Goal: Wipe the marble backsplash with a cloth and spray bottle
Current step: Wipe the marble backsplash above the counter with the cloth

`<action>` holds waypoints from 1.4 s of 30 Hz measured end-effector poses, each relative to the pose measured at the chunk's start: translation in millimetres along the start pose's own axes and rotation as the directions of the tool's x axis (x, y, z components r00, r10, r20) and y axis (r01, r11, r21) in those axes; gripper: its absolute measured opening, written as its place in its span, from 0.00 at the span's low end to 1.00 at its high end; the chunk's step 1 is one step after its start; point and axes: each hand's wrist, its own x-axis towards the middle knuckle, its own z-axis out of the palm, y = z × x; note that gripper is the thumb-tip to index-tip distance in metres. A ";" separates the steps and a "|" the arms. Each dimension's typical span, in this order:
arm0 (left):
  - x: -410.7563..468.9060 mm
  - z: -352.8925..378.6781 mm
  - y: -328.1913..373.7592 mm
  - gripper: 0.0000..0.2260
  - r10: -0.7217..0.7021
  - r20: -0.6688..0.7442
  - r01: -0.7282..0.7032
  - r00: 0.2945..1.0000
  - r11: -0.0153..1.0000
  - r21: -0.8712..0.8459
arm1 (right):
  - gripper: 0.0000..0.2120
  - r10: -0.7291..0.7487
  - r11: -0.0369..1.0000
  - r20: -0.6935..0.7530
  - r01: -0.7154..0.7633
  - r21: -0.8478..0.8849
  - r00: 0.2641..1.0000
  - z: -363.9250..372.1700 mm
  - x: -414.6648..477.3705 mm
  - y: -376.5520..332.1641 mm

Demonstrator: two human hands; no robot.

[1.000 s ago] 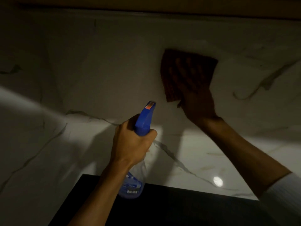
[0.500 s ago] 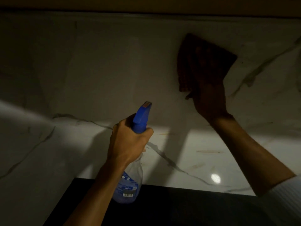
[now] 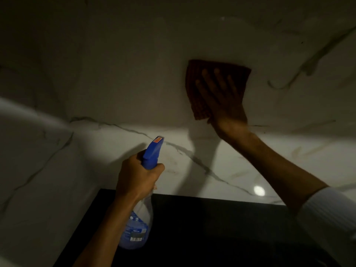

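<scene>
The white marble backsplash (image 3: 119, 74) with grey veins fills most of the view, dim at the top and lit lower down. My right hand (image 3: 223, 101) lies flat on a dark red-brown cloth (image 3: 194, 87), fingers spread, pressing it against the wall. My left hand (image 3: 136, 178) grips the neck of a spray bottle (image 3: 152, 153) with a blue trigger head and a clear body with a blue label; its nozzle points at the wall.
A black countertop (image 3: 212, 228) runs along the bottom beneath the wall. A side marble wall (image 3: 28, 170) meets the backsplash at the left corner. A bright light reflection (image 3: 258, 190) shows low on the marble.
My right hand has slid the cloth down the backsplash from its high point, after moving it up and right. The left hand with the bottle has stayed roughly in place.
</scene>
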 end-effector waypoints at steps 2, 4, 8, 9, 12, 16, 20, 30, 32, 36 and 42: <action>0.5 -6.6 -12.4 0.06 -0.022 0.014 0.022 1.000 0.999 0.046 | 0.35 -0.049 0.997 0.055 0.046 0.062 0.997 23.4 -22.9 -30.6; 0.5 -13.0 -22.3 0.05 -0.052 0.037 0.050 0.998 0.997 0.061 | 0.34 -0.179 0.976 0.190 0.150 0.159 0.965 47.9 -57.7 -63.5; 0.9 -26.8 -39.4 0.03 -0.099 0.082 0.096 0.992 0.995 0.041 | 0.29 -0.392 0.918 0.665 0.221 0.331 0.636 84.4 -121.6 -125.2; 0.7 -30.2 -43.3 0.03 -0.105 0.083 0.101 0.991 0.994 0.048 | 0.25 -0.429 0.902 0.705 0.229 0.365 0.566 89.6 -129.9 -135.8; -0.7 -39.6 -58.4 0.07 -0.131 0.086 0.127 0.988 0.991 0.050 | 0.25 -0.501 0.862 0.700 0.360 0.356 0.509 97.4 -125.4 -139.0; -0.1 -48.5 -75.5 0.02 -0.157 0.083 0.156 0.984 0.988 0.022 | 0.37 -0.440 0.897 0.462 0.399 0.188 0.770 104.8 -59.9 -140.3; 1.4 -48.1 -87.9 0.05 -0.176 0.053 0.176 0.983 0.984 0.009 | 0.33 -0.258 0.963 0.315 0.217 0.160 0.913 113.3 -33.0 -163.1; 7.9 -40.6 -111.1 0.05 -0.230 -0.006 0.230 0.973 0.973 -0.033 | 0.29 -0.341 0.881 0.587 0.033 0.471 0.734 173.2 -149.5 -199.3; 8.7 -41.8 -113.4 0.05 -0.234 -0.014 0.233 0.972 0.971 -0.047 | 0.29 -0.445 0.893 0.498 0.327 0.309 0.744 152.9 -119.7 -180.5; 7.0 -38.5 -112.6 0.05 -0.239 -0.050 0.238 0.970 0.971 -0.031 | 0.36 -0.233 0.963 0.249 0.187 0.193 0.940 111.1 -66.8 -147.3; -2.2 -19.6 -102.7 0.06 -0.234 -0.059 0.235 0.970 0.972 0.000 | 0.29 -0.480 0.877 0.445 0.434 0.208 0.757 128.2 -146.6 -136.1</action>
